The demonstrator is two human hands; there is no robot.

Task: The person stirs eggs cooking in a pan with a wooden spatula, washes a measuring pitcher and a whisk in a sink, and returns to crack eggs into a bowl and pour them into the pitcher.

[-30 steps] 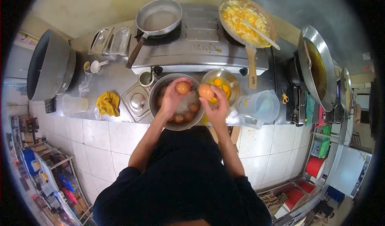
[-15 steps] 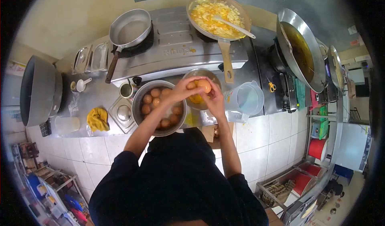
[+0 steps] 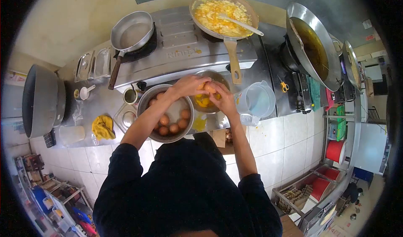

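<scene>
Both hands meet over a metal bowl (image 3: pixel 223 80) with yellow yolks (image 3: pixel 203 101) in it. My left hand (image 3: pixel 187 87) comes in from the left, its fingers closed round a brown egg (image 3: pixel 201 86) that is partly hidden. Against it, my right hand (image 3: pixel 224 100) grips another brown egg (image 3: pixel 209 88). Fingers cover much of both shells, so I cannot tell whether they are cracked. Beside the bowl on the left, a large pot (image 3: pixel 145 104) holds several whole brown eggs (image 3: pixel 174 128), partly behind my left forearm.
A clear plastic jug (image 3: pixel 257 100) stands right of the bowl. On the stove (image 3: pixel 176 39) are an empty-looking saucepan (image 3: pixel 133 33) and a frying pan (image 3: pixel 230 48) of yellow food with a spatula (image 3: pixel 241 24). Further right are scissors (image 3: pixel 284 86) and an oil-filled wok (image 3: pixel 336 64). A yellow cloth (image 3: pixel 103 127) lies left.
My hands have drawn closer together over the bowl, and the fingers now cover more of the eggs. The whole view has shifted slightly.
</scene>
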